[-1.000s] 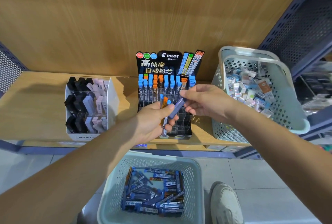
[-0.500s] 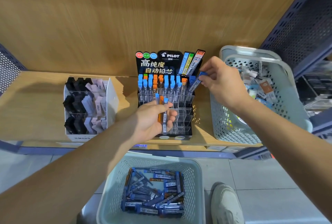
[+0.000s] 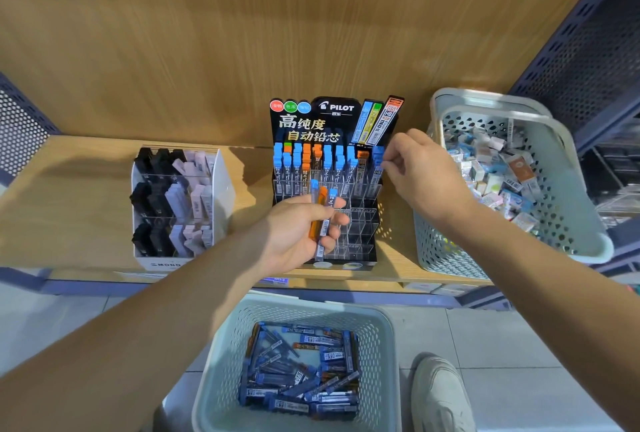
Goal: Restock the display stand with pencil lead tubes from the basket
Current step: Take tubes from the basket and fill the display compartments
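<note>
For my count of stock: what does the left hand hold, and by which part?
The left hand grips three lead tubes around their middles, caps up.

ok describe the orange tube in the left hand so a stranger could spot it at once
Find the black display stand in the middle of the wooden shelf. Right in front of it the left hand grips three tubes fanned upward. The orange tube is the middle one, with orange cap and body, while the tubes either side have blue caps.

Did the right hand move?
Yes. The right hand moved up and right, from the middle of the black Pilot display stand to its right edge.
</note>
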